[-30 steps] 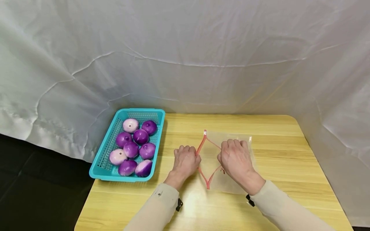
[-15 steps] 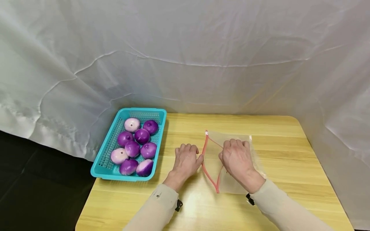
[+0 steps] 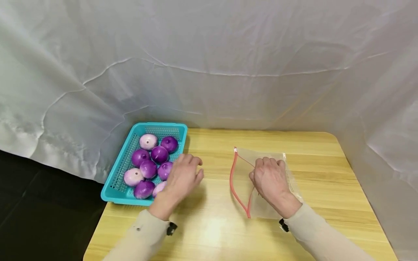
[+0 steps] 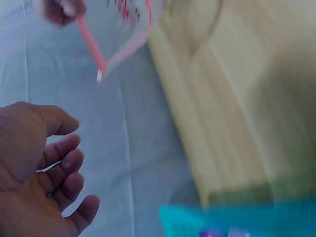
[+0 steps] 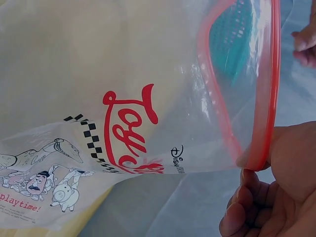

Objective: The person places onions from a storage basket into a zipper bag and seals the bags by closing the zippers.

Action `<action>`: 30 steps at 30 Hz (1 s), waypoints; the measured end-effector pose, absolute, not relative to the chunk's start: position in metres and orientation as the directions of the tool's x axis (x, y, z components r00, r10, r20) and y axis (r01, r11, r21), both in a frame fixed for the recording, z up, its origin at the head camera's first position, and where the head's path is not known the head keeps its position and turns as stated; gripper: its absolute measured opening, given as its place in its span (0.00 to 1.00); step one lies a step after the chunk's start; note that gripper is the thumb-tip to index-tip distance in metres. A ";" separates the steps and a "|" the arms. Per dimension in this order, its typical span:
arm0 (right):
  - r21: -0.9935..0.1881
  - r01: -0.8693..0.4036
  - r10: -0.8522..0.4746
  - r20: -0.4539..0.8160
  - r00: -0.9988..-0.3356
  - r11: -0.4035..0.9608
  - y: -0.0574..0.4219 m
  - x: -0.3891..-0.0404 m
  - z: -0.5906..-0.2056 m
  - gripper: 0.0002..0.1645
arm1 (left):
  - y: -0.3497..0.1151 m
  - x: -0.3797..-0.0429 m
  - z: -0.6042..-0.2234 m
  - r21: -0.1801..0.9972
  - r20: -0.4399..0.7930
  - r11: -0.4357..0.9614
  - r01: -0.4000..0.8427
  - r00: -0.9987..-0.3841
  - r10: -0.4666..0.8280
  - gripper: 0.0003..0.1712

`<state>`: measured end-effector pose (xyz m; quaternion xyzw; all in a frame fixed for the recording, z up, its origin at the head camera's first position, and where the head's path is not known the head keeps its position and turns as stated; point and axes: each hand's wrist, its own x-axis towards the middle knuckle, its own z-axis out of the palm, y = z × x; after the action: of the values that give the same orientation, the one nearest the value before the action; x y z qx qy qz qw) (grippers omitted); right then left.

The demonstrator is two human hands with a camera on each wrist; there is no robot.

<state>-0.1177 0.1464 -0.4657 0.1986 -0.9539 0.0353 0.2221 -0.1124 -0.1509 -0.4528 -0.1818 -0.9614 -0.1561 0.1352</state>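
Note:
My right hand (image 3: 271, 182) pinches the rim of a clear zip bag (image 5: 64, 64) between thumb and fingers. The bag's red zip edge (image 3: 232, 178) bows apart, so its mouth gapes toward the left. Red lettering and cartoon prints show on its side in the right wrist view. My left hand (image 3: 183, 175) holds nothing; its fingers are loosely bent and spread from the thumb in the left wrist view. It hovers by the right side of a turquoise basket (image 3: 117, 197), overlapping some of the purple onions (image 3: 148, 169) in the head view.
Several onions, mostly purple with a few pale ones, lie in the basket at the table's left. The wooden table (image 3: 320, 174) extends beneath the bag. Grey-white cloth (image 3: 209, 65) hangs along the back and sides.
My left hand has let go of the bag's zip edge and moved left to the basket. My right hand stays on the bag, whose mouth still gapes.

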 end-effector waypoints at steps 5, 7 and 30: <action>0.023 -0.394 -0.362 0.449 -0.817 0.919 0.150 -0.118 -0.467 0.16 | -0.207 -0.111 -0.438 0.136 0.313 0.889 0.437 -0.870 0.380 0.11; 0.019 -0.398 -0.361 0.460 -0.811 0.917 0.151 -0.118 -0.467 0.16 | -0.230 -0.113 -0.436 0.092 0.310 0.883 0.461 -0.856 0.414 0.12; -0.040 -0.377 -0.317 0.463 -0.827 0.925 0.158 -0.119 -0.470 0.14 | -0.322 -0.145 -0.462 -0.139 -0.026 0.924 0.357 -0.934 0.357 0.26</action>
<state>-0.1193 0.1578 -0.4703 0.1822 -0.9537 0.0651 0.2305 -0.1450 -0.3223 -0.4616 -0.1821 -0.9807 0.0708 -0.0001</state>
